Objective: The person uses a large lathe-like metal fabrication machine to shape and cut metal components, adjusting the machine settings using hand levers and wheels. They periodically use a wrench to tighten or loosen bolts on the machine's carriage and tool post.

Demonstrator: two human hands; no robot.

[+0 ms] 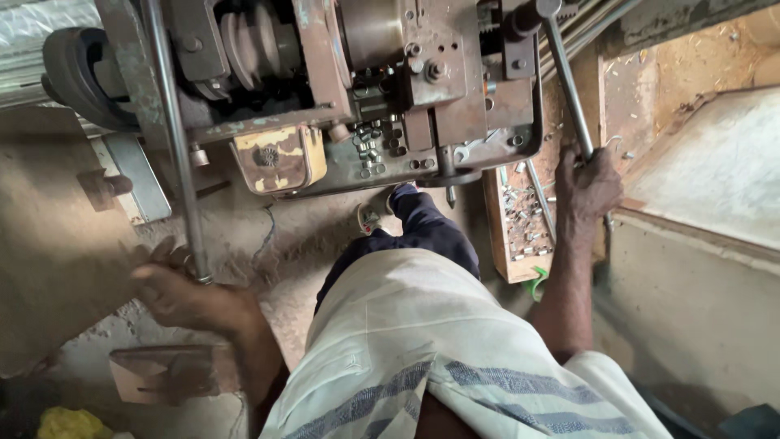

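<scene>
- Machine (341,89): a worn, rust-brown metal machine fills the upper middle of the view, with a stepped pulley at its upper left, a dark wheel at its far left edge and a chipped yellow cover plate (280,158) on its lower front.
- Floor (268,244): dusty concrete under the machine, cracked just below the yellow cover plate.
- Person's clothing: a pale striped shirt (431,358) occupies the lower middle; one dark-trousered leg reaches forward, its sandalled foot (374,215) on the floor at the machine's lower edge.
- Left lever (175,138): a long grey rod running from the machine's upper left down to the floor side at lower left.
- Right lever (569,89): a shorter grey rod slanting down from a black knob at the machine's upper right edge.
- Wooden tray (520,223): a narrow box standing below the machine's right corner, holding small silver metal pieces.
- Left hand (183,293): fingers closed round the lower end of the left lever.
- Right hand (589,183): clenched on the lower end of the right lever, just beside the wooden tray.
- Small metal pieces (374,146): a cluster lying on the machine's lower front face.
</scene>
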